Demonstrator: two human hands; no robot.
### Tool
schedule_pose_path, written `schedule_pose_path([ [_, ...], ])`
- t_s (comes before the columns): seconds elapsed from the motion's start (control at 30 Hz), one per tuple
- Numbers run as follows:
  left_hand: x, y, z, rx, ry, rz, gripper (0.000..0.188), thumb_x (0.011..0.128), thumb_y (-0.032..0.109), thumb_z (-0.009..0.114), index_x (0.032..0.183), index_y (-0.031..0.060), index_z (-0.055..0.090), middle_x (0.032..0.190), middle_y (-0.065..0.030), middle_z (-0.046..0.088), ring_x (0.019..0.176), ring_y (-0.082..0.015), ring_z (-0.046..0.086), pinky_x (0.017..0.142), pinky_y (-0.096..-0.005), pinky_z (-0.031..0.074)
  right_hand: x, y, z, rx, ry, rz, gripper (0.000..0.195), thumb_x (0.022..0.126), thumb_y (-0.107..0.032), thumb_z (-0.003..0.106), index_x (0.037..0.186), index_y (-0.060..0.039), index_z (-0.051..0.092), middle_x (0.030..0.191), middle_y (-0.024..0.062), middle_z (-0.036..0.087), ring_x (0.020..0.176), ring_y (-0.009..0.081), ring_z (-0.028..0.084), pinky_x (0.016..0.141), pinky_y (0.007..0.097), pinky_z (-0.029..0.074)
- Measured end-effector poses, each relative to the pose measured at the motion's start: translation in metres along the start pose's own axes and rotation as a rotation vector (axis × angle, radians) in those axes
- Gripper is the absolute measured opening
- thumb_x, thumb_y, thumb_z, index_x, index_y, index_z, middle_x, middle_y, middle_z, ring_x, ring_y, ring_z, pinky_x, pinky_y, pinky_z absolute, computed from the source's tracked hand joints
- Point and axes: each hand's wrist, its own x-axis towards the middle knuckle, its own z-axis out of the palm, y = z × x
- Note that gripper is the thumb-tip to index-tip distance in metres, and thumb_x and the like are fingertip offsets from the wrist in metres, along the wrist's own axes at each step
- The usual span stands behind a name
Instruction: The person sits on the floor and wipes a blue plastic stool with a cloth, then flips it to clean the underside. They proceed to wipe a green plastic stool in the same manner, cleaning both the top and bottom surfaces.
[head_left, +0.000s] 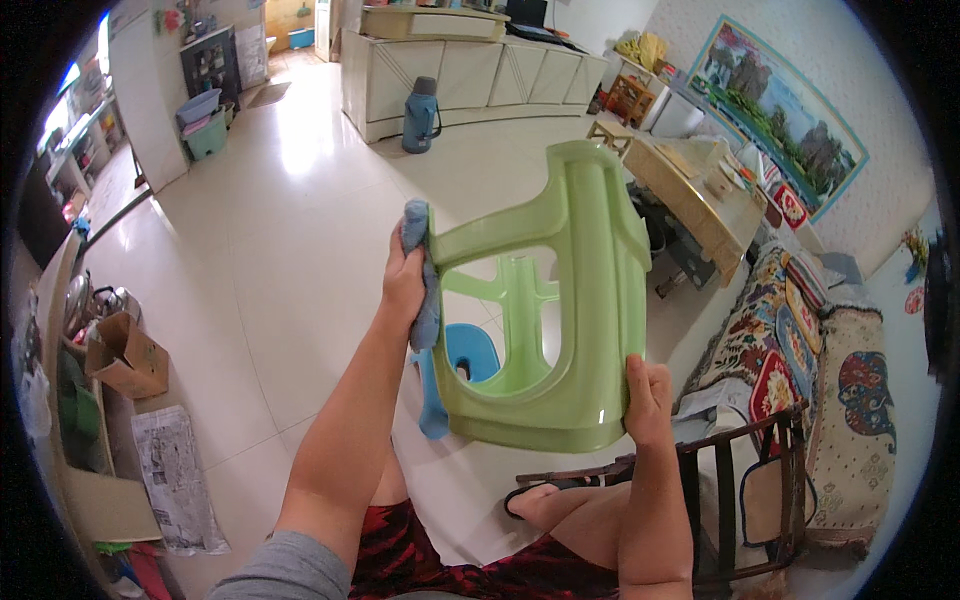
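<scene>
A light green plastic stool (600, 300) is held up in front of me, tipped on its side. My right hand (649, 401) grips its lower right edge, thumb on the near face. At its left side, my left hand (405, 281) presses a blue-grey cloth (427, 315) flat against the stool. Most of those fingers are hidden behind the cloth and the edge. Through the opening in the stool's side, its far legs (521, 307) are visible. Below and behind it, a blue plastic stool (435, 397) stands on the floor, partly covered by the green one.
A blue thermos flask (421, 116) stands on the tiled floor before a white cabinet (457, 75). To the left are a cardboard box (127, 356) and newspaper (176, 480). At right are a wooden table (690, 202), a covered sofa (765, 330) and a dark wooden armrest (724, 510).
</scene>
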Motion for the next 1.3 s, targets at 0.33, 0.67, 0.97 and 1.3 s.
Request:
schedule_pose_path([
  [0.33,-0.066,-0.016,0.070,0.167,-0.340,0.065,0.061,0.098,0.007,0.049,0.157,0.0024,0.034,0.157,-0.0157,0.041,0.146,-0.0255,0.035,0.122,-0.0332,0.021,0.032,0.025,-0.011,-0.063,0.392,0.009,0.057,0.109,-0.032,0.053,0.067,0.0065,0.056,0.059,-0.0042,0.048,0.058,0.0064,0.039,0.051,0.0313,0.031],
  [0.67,-0.165,0.017,0.114,0.233,-0.515,0.359,0.065,0.088,-0.004,0.057,0.152,0.0021,0.042,0.161,-0.0243,0.035,0.152,-0.0397,0.030,0.124,-0.0439,0.023,0.033,0.041,-0.019,-0.448,0.475,0.152,0.064,0.105,-0.048,0.047,0.076,0.0053,0.065,0.067,0.0267,0.059,0.064,0.0403,0.059,0.065,0.0465,0.046],
  [0.97,-0.164,0.063,0.115,0.663,-0.548,0.626,0.061,0.090,0.008,0.064,0.149,0.0081,0.051,0.165,-0.0294,0.022,0.150,-0.0533,0.025,0.123,-0.0538,0.024,0.007,0.028,0.019,-0.826,0.185,-0.126,0.028,0.092,-0.025,0.057,0.079,-0.0051,0.072,0.078,0.0238,0.068,0.075,0.0463,0.066,0.068,0.0539,0.052],
  [1.3,-0.086,0.041,0.096,0.543,-0.260,0.476,0.060,0.095,0.009,0.060,0.153,0.0127,0.046,0.168,-0.0269,0.013,0.152,-0.0511,0.018,0.123,-0.0494,0.023,0.004,0.007,0.050,-0.978,-0.025,-0.423,0.047,0.097,-0.031,0.061,0.057,-0.0074,0.063,0.058,0.0134,0.063,0.053,0.0352,0.063,0.054,0.0473,0.050],
])
